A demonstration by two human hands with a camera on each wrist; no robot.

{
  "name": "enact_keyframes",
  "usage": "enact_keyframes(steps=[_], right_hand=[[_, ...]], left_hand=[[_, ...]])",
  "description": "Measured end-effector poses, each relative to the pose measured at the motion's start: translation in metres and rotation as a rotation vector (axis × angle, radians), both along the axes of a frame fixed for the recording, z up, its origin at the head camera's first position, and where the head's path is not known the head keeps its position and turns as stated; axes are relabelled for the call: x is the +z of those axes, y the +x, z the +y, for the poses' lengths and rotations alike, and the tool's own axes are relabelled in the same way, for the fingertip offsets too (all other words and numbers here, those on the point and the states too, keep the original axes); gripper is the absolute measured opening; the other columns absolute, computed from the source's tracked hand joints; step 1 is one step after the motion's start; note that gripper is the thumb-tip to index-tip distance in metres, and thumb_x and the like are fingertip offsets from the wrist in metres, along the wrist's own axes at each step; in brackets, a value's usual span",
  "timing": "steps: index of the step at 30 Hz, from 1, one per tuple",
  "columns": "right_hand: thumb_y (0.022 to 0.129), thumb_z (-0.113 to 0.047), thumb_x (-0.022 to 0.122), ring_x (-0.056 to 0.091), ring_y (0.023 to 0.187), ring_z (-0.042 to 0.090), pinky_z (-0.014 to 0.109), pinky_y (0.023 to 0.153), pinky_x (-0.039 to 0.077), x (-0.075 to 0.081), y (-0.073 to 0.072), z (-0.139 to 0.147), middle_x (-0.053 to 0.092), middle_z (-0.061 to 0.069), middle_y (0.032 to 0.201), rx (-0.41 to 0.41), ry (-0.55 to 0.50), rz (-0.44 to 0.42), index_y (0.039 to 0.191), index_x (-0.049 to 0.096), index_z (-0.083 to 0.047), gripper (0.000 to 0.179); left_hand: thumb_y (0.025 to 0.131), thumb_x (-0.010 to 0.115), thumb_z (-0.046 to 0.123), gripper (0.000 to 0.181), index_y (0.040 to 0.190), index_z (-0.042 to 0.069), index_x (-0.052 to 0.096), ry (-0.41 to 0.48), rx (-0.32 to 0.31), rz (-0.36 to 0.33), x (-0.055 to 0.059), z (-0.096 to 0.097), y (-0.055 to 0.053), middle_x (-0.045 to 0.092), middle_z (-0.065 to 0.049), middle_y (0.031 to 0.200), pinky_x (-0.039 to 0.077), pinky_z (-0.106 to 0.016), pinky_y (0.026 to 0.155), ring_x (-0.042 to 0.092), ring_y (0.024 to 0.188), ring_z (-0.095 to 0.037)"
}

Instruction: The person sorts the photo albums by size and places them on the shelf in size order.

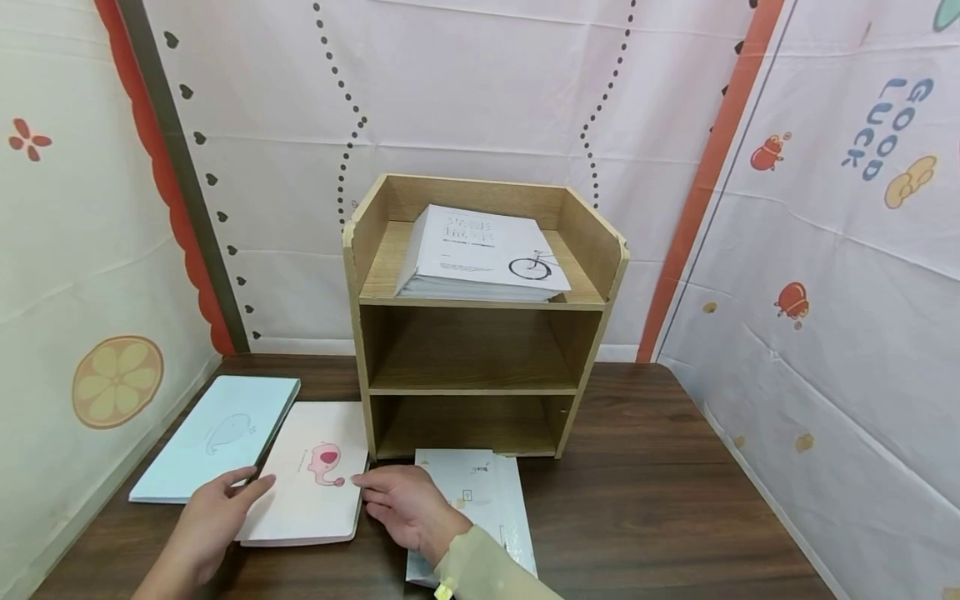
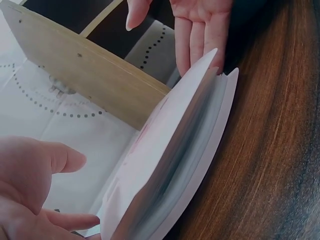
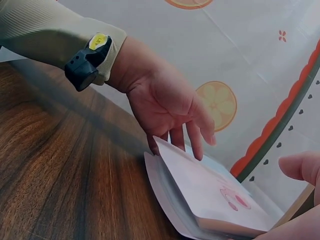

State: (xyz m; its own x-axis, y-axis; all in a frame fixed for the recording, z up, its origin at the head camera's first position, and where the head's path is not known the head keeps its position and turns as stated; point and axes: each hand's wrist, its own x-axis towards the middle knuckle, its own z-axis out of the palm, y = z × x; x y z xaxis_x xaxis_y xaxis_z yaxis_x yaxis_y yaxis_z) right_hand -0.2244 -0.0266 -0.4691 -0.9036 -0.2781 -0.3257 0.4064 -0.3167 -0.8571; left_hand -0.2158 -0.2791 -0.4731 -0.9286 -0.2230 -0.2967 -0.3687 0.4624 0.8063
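Left hand (image 1: 210,514), right hand (image 1: 408,506): thumbs spread from fingers, bracketing pale-pink, round-cornered notebook (image 1: 307,500). It's lying on dark wood-grain tabletop (image 1: 645,500).

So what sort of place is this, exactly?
Probably a small desk nook, perhaps a screened-off one: a dark wood-grain table bearing an elephant notebook, a low wooden shelf unit, and patterned cloth on three sides.

Two hands (image 1: 208,521) (image 1: 408,507), two notebook covers (image 1: 217,437) (image 1: 307,475)
The covers are lying at lower left; one three-level shelf (image 1: 480,391) is standing at centre, carrying one thick white stack (image 1: 480,250); both hands are showing at bottom.
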Motion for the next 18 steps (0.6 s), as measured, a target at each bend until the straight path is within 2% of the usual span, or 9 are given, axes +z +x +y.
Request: enact_keyframes(steps=[7, 9, 11, 12, 14, 16, 18], right_hand=[[0.086, 0.0, 0.075, 0.05, 0.137, 0.044, 0.06, 0.121, 0.034, 0.0021, 0.0025, -0.0018, 0.063, 0.024, 0.131, -0.007, 0.01, 0.008, 0.115, 0.063, 0.01, 0.032], [0.086, 0.0, 0.075, 0.05, 0.137, 0.043, 0.06, 0.121, 0.034, 0.0031, 0.0026, -0.0026, 0.064, 0.023, 0.13, -0.007, 0.015, 0.01, 0.114, 0.063, 0.01, 0.032], [0.086, 0.0, 0.075, 0.05, 0.137, 0.043, 0.06, 0.121, 0.034, 0.0034, 0.0027, -0.0031, 0.063, 0.022, 0.13, -0.011, 0.016, 0.012, 0.114, 0.063, 0.01, 0.031], [0.086, 0.0, 0.075, 0.051, 0.137, 0.043, 0.06, 0.121, 0.034, 0.0034, 0.0027, -0.0033, 0.064, 0.022, 0.13, -0.012, 0.014, 0.012, 0.114, 0.063, 0.01, 0.032], [0.086, 0.0, 0.075, 0.051, 0.137, 0.043, 0.06, 0.121, 0.034, 0.0034, 0.0023, -0.0036, 0.063, 0.022, 0.129, -0.014, 0.007, 0.012, 0.114, 0.062, 0.01, 0.032], [0.086, 0.001, 0.075, 0.051, 0.136, 0.043, 0.06, 0.121, 0.034, 0.0034, 0.0019, -0.0039, 0.063, 0.023, 0.13, -0.015, 0.001, 0.012, 0.116, 0.062, 0.011, 0.034], [0.086, 0.001, 0.074, 0.052, 0.135, 0.042, 0.059, 0.121, 0.035, 0.0035, 0.0012, -0.0043, 0.063, 0.023, 0.129, -0.017, -0.005, 0.011, 0.117, 0.061, 0.012, 0.035]], left_hand=[[0.102, 0.056, 0.051, 0.084, 0.152, -0.012, 0.033, 0.074, 0.025, 0.008, -0.0054, -0.0036, -0.0041, 0.022, -0.04, 0.156, 0.034, -0.067, 0.116, 0.034, 0.138, -0.051], [0.102, 0.057, 0.049, 0.081, 0.152, -0.012, 0.034, 0.094, 0.028, 0.015, -0.0073, -0.0047, -0.005, 0.023, -0.04, 0.156, 0.036, -0.066, 0.116, 0.035, 0.138, -0.049], [0.102, 0.058, 0.046, 0.08, 0.151, -0.012, 0.035, 0.115, 0.034, 0.021, -0.0085, -0.0054, -0.0058, 0.024, -0.039, 0.156, 0.043, -0.062, 0.111, 0.037, 0.137, -0.047], [0.102, 0.059, 0.045, 0.079, 0.151, -0.012, 0.035, 0.123, 0.037, 0.026, -0.0088, -0.0058, -0.006, 0.025, -0.039, 0.156, 0.048, -0.057, 0.107, 0.038, 0.136, -0.046], [0.101, 0.062, 0.042, 0.078, 0.151, -0.011, 0.036, 0.137, 0.046, 0.034, -0.0093, -0.0063, -0.0061, 0.027, -0.037, 0.155, 0.056, -0.039, 0.097, 0.04, 0.134, -0.042], [0.099, 0.066, 0.04, 0.078, 0.151, -0.011, 0.037, 0.137, 0.049, 0.042, -0.0093, -0.0069, -0.0059, 0.029, -0.037, 0.154, 0.055, -0.024, 0.084, 0.043, 0.13, -0.04], [0.098, 0.068, 0.038, 0.078, 0.151, -0.012, 0.038, 0.132, 0.049, 0.053, -0.0089, -0.0073, -0.0057, 0.032, -0.037, 0.152, 0.053, -0.017, 0.074, 0.047, 0.126, -0.038]])
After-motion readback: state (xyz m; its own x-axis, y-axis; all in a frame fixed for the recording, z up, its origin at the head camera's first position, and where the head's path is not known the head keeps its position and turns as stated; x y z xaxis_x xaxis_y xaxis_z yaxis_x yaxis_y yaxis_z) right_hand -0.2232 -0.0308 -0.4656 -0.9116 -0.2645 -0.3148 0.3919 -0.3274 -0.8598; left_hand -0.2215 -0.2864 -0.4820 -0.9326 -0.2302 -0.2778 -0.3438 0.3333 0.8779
